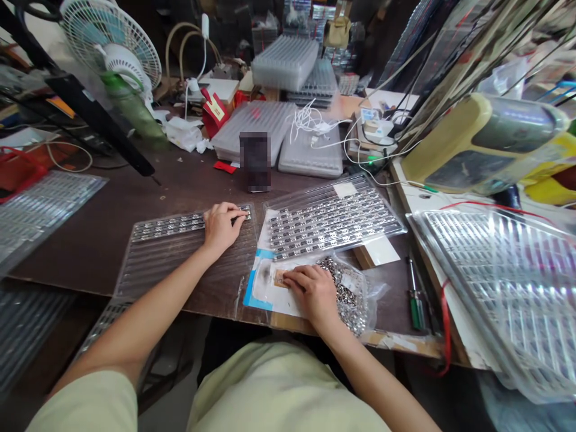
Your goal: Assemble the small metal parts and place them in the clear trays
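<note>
My left hand [222, 228] is over the left clear plastic tray [180, 264]. Its thumb and fingers pinch at a small metal connector [245, 211] near the right end of the filled rows along the tray's far edge. My right hand [315, 293] rests fingers down on a white and blue sheet, fingertips together at a small brown square [281, 278]; whatever they hold is hidden. Beside and partly under that hand lies a clear bag [357, 300] of small shiny metal parts. Beyond it, a second tray [330, 219] carries several rows of connectors.
A dark phone-like block [255, 162] stands behind the trays, blurred out. To the right lie a green-handled screwdriver [414, 306] and stacked clear trays [504, 288]. A fan [112, 45] and a black arm [99, 117] occupy the left back. White cable [310, 123] tops more trays.
</note>
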Demonstrator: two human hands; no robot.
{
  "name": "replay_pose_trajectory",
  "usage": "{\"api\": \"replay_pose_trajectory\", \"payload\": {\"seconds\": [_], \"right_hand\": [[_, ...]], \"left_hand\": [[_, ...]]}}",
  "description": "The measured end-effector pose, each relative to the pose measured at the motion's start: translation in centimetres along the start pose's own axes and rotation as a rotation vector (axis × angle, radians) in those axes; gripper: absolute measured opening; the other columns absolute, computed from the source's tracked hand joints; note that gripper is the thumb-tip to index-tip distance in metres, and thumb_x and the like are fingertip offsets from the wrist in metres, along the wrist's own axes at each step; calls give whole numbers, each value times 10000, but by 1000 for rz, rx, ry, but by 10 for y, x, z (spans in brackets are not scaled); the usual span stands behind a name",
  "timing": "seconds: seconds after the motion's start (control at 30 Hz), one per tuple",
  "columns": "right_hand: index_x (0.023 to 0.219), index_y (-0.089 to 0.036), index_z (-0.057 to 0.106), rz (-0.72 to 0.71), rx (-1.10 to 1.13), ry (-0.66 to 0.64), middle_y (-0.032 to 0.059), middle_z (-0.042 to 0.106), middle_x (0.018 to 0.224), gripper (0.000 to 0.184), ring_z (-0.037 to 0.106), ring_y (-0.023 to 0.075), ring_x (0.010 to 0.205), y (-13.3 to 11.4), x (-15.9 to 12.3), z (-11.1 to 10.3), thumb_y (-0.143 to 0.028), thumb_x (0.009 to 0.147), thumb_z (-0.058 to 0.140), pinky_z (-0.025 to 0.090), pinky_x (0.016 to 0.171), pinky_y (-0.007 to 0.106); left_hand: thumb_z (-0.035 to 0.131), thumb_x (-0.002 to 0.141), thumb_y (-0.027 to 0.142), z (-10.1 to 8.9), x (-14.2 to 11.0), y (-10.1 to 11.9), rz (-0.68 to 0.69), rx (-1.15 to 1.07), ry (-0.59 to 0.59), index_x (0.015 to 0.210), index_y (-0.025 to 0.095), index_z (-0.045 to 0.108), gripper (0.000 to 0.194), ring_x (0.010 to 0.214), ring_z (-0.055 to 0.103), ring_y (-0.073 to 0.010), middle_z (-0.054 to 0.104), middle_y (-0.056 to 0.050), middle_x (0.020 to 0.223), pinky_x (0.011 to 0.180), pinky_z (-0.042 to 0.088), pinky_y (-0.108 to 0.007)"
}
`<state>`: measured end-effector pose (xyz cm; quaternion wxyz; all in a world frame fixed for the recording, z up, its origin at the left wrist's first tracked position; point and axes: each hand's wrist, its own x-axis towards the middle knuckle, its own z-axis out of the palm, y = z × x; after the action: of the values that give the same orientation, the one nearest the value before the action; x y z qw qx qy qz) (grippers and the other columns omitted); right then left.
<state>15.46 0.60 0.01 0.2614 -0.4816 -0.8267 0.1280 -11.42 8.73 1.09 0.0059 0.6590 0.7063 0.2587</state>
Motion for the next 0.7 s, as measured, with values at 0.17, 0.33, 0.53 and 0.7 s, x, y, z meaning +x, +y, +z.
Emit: {"api": "replay_pose_trajectory", "payload": {"seconds": [0.17, 0.33, 0.53, 0.7], "right_hand": [[986, -342, 716, -11, -8, -22, 7, 661, 887, 164, 522, 159, 806, -1, -2, -1, -326, 892, 581, 324, 685, 305], [979, -362, 713, -3, -65, -31, 11, 638, 890, 171, 514, 162, 814, -3, -3, 0, -310, 898, 572, 323, 686, 305], [1162, -281, 636, 6, -203, -43, 50, 646, 1047, 288, 508, 202, 911, 2, -8, -17, -339, 885, 586, 341, 749, 329], [1150, -244, 629, 17, -334, -51, 54, 633, 1161, 308, 483, 244, 1038, 23, -22, -38, -343, 858, 624, 320, 838, 360]], "left_hand": [[569, 855, 308, 7, 22, 36, 110, -75, -53, 904, 263, 732, 176, 958, 554, -242, 671, -45, 990, 882, 313, -410], [666, 781, 340, 26, 51, 76, 178, -79, -172, 808, 226, 732, 134, 901, 605, -244, 721, -53, 906, 884, 326, -413], [623, 793, 315, 7, 37, 72, 51, -391, -207, 809, 165, 698, 168, 748, 633, -182, 716, -58, 824, 749, 460, -314], [545, 858, 374, -20, -36, 60, -177, -868, -516, 1163, 165, 601, 373, 634, 621, -125, 670, -31, 772, 599, 500, -240]]}}
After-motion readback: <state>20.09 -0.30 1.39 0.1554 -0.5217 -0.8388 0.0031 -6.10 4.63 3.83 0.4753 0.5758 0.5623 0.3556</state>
